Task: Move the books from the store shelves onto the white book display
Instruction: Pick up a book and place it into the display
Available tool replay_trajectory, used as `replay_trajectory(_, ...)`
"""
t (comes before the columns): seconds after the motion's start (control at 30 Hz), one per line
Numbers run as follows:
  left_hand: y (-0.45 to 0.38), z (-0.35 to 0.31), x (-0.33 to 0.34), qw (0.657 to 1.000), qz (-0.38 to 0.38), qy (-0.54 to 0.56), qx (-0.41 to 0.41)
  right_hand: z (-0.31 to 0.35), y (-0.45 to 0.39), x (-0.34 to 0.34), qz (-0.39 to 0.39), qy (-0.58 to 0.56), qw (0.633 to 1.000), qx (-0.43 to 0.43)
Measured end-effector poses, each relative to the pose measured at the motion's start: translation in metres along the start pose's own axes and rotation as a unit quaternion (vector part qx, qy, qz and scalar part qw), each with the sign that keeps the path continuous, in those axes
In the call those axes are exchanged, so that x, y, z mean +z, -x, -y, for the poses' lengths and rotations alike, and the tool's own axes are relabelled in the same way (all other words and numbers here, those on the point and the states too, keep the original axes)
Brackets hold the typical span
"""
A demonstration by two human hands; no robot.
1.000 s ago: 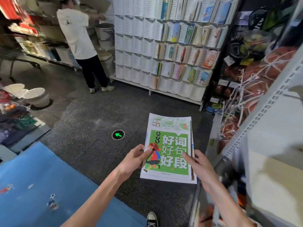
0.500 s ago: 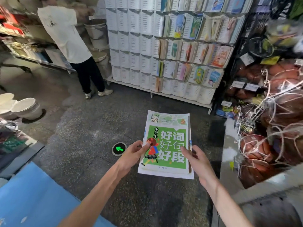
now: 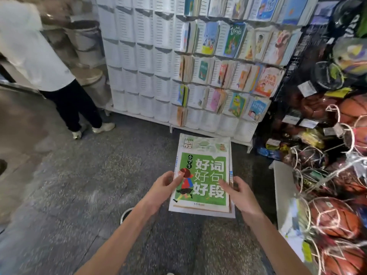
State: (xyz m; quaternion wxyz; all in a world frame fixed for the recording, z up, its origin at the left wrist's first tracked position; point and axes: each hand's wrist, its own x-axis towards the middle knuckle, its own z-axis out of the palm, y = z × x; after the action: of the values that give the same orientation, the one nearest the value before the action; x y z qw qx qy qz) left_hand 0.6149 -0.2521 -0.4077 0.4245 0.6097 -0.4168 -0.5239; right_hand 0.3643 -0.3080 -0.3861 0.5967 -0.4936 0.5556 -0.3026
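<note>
- A small stack of books (image 3: 202, 175) is held flat and face up over the speckled grey floor (image 3: 83, 185), out in front of the white book display (image 3: 139, 62)
- The top cover is green and white with large white Chinese characters and a small cartoon child in red; edges of more books peek out under its right and bottom sides
- The left hand (image 3: 162, 187) grips the stack's left edge, thumb lying across the cover near the cartoon figure, the other fingers tucked beneath
- The right hand (image 3: 240, 193) clasps the right edge the same way, thumb on top of the cover, fingers curled under
- The display stands just beyond the stack: its left columns of slotted pockets are bare white, its right columns hold colourful children's books
- To the right, basketballs in white string nets (image 3: 335, 217) crowd a dark rack, with small price tags among them
- At the left another person (image 3: 39, 56) in a white top and dark trousers stands facing away, beside stacked grey buckets (image 3: 87, 42)
</note>
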Motion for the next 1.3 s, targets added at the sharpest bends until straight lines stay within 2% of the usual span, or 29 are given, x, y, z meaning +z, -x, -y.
replay_trajectory(0.17, -0.099, -0.027, -0.032, 0.998, 0.052, 0.036, -0.031, 0.029, -0.088, 0.009, -0.004, -0.033, 0.999, 0.0)
replay_trajectory(0.33, -0.21, -0.039, -0.05, 0.996, 0.081, 0.017, -0.039, 0.044, -0.189, 0.01, -0.015, -0.047, 0.999, -0.007)
replay_trajectory(0.53, -0.351, -0.064, -0.064, 0.996, 0.073, -0.009, -0.059, 0.072, -0.34, 0.003, -0.007, -0.077, 0.996, 0.038)
replay_trajectory(0.7, -0.456, -0.107, -0.089, 0.996, 0.073, 0.006, -0.057, 0.133, -0.456, 0.001, -0.007, -0.094, 0.994, 0.059)
replay_trajectory(0.87, -0.549, -0.125, -0.125, 0.997, 0.059, -0.004, -0.056, 0.189, -0.554, 0.007, -0.03, -0.086, 0.996, 0.018)
replay_trajectory(0.97, -0.61, -0.127, -0.148, 0.996, 0.073, -0.012, -0.052, 0.212, -0.611, 0.015, -0.018, -0.052, 0.998, -0.013)
replay_trajectory(1.2, -0.777, -0.118, -0.19, 0.99, 0.108, -0.048, -0.08, 0.235, -0.746, 0.045, -0.082, 0.007, 0.997, 0.015)
replay_trajectory(1.3, -0.842, -0.133, -0.201, 0.989, 0.126, -0.046, -0.063, 0.243, -0.784, 0.062, -0.107, 0.03, 0.994, 0.015)
